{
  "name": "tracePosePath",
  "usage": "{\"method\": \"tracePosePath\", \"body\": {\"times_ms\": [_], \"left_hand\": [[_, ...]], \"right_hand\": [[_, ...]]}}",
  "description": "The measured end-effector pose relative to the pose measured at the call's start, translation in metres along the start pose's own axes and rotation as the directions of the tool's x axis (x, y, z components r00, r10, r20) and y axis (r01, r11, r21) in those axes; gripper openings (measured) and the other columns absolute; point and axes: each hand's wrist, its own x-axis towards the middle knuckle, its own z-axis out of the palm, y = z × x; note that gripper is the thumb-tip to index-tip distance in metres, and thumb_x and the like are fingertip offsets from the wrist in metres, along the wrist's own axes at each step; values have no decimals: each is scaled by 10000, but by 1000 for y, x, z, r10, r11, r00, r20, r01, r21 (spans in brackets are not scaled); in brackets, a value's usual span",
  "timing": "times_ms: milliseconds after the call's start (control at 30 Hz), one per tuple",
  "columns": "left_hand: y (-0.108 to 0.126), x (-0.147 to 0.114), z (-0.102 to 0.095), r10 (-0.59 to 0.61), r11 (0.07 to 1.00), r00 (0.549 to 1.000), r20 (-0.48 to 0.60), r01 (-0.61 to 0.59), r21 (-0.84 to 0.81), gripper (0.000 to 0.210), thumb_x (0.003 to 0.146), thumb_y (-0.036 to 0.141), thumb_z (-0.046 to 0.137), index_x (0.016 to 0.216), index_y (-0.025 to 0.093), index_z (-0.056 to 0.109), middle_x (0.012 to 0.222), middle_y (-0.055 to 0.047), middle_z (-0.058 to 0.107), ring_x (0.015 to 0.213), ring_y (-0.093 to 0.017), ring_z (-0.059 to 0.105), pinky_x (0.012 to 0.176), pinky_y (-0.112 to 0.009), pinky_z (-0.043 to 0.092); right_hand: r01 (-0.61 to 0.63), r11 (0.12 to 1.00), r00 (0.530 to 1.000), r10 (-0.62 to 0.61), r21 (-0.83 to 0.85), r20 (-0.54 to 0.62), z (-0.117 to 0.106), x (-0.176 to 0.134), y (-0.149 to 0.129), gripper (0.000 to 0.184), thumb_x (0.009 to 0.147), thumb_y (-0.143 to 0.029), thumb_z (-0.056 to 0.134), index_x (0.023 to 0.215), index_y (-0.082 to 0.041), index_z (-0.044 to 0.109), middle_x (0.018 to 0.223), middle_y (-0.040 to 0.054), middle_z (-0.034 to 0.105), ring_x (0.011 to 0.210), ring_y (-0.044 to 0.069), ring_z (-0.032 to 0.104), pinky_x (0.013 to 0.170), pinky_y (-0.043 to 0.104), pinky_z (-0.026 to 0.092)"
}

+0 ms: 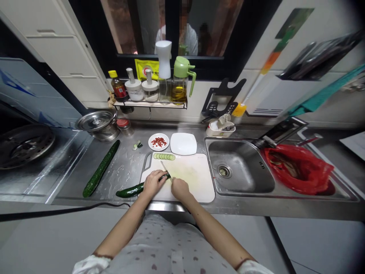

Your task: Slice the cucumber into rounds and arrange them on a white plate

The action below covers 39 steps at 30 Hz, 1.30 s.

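My left hand (154,183) is closed over a dark green cucumber (130,191), whose uncut end juts out leftward past the cutting board. In my right hand (180,188) is a knife (166,168), its handle hidden by my fingers and its thin blade angled away from me at the cucumber's right end. Both hands are over the white cutting board (196,171). A row of overlapping cucumber slices (164,156) lies along the board's far edge. On the counter at the left rests a second, whole cucumber (101,168).
Behind the board stand a plate of chopped red pieces (159,142) and a white plate (183,144). To the right is the sink (242,167), with a red plastic bag (298,169) beside it. A lidded steel pot (98,125) and a seasoning rack (151,104) stand at the back.
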Motion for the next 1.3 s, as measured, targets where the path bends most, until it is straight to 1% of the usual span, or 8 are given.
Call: {"method": "tracePosePath", "body": {"times_ms": [267, 400, 567, 700, 900, 1067, 1300], "left_hand": [[4, 0, -5, -4, 1000, 1000, 7, 4, 16, 221, 886, 313, 532, 1048, 269, 677, 1022, -21, 685, 968, -173, 612, 880, -301, 480], [5, 0, -5, -1, 1000, 1000, 9, 1, 16, 224, 889, 314, 528, 1050, 269, 675, 1024, -21, 684, 970, -173, 612, 888, -304, 478], [3, 0, -3, -1, 1000, 1000, 3, 1, 5, 226, 886, 314, 534, 1055, 265, 676, 1023, -23, 685, 974, -172, 609, 895, -303, 476], [1, 0, -2, -1, 1000, 1000, 0, 1, 2, 230, 880, 308, 543, 1062, 269, 676, 1008, -26, 685, 967, -170, 610, 886, -300, 477], [0, 0, -2, 12, 1000, 1000, -7, -12, 4, 217, 870, 301, 558, 1047, 268, 680, 985, -24, 686, 945, -167, 617, 852, -292, 484], [0, 0, -1, 9, 1000, 1000, -2, -9, 4, 220, 874, 303, 550, 1049, 263, 678, 988, -25, 686, 944, -167, 615, 863, -296, 480], [1, 0, -2, -12, 1000, 1000, 12, 12, -1, 230, 877, 309, 541, 1058, 264, 676, 1009, -28, 686, 961, -168, 611, 885, -299, 476]], "right_hand": [[-20, 999, 999, 21, 38, -28, -7, 17, -12, 324, 882, -139, 392, 1156, -134, 564, 1008, 147, 691, 998, 231, 646, 775, 296, 456], [-26, 999, 999, 27, 36, -19, -9, 20, -14, 325, 891, -169, 397, 1169, -129, 561, 1020, 157, 687, 1018, 239, 639, 782, 304, 457], [-36, 999, 999, 36, 28, -13, -8, 12, -12, 326, 888, -155, 388, 1161, -134, 564, 1035, 156, 683, 1022, 234, 637, 783, 298, 455], [-33, 999, 999, 33, 4, -3, -2, -1, -4, 320, 864, -116, 384, 1124, -128, 571, 1022, 153, 685, 995, 244, 644, 765, 309, 459], [-39, 999, 999, 39, -8, 26, 5, -16, 5, 295, 863, -116, 385, 1089, -128, 574, 1008, 161, 682, 978, 255, 646, 754, 322, 456], [-52, 999, 998, 52, -7, 35, 4, -15, 4, 279, 866, -120, 399, 1085, -139, 571, 1017, 159, 680, 974, 241, 647, 752, 306, 449], [-45, 999, 999, 45, 8, 13, -1, -2, -4, 299, 868, -118, 398, 1113, -136, 570, 1025, 156, 683, 1001, 233, 642, 775, 302, 450]]}}
